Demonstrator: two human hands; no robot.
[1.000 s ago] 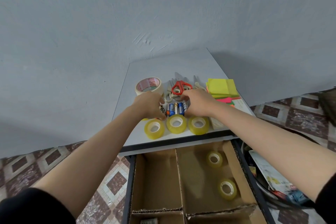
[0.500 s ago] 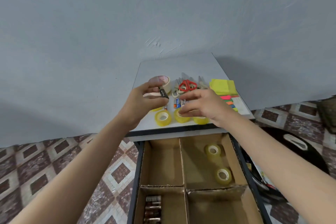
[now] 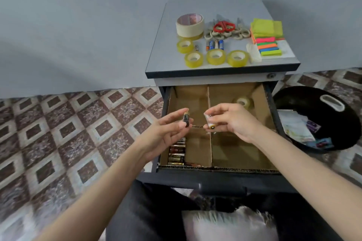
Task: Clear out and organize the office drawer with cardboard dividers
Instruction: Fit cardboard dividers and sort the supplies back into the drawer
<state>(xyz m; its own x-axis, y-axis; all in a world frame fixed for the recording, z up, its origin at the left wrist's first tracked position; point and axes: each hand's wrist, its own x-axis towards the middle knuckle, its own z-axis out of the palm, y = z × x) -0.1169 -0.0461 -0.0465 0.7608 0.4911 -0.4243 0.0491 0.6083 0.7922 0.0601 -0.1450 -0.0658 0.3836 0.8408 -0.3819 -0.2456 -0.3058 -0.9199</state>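
Moved: both hands had come down off the cabinet top (image 3: 215, 8), where they were half a second before, and now hung over the open drawer (image 3: 219, 170), each carrying a battery.
Left grip: the left hand (image 3: 168, 129) pinched a dark battery (image 3: 186, 120) between thumb and fingertips, palm turned up.
Dark battery: it stood at the fingertips, nearly upright, its long axis running up and down and a paler band at its upper end.
Right grip: the right hand (image 3: 231, 121) pinched a pale battery (image 3: 210, 121) between thumb and forefinger, with the other fingers curled behind.
Pale battery: it stuck out to the left of the fingers, tilted, its long axis slanting from upper left to lower right, with the lower end cap facing the camera.
Gap: the two batteries were near each other but apart, above the middle of the drawer.
Drawer: cardboard dividers (image 3: 209, 143) split it into four compartments.
Near left compartment: a row of batteries (image 3: 177, 152) lay side by side, partly hidden by the left hand.
Far right compartment: a tape roll (image 3: 243, 102) lay just beyond the right hand's fingers.
Top: masking tape (image 3: 190, 25), scissors (image 3: 224, 26), sticky notes (image 3: 267, 29), loose batteries (image 3: 214, 44) and clear tape rolls (image 3: 215, 56) lay there.
Floor: a black basket (image 3: 317, 107) holding papers sat to the right of the drawer.
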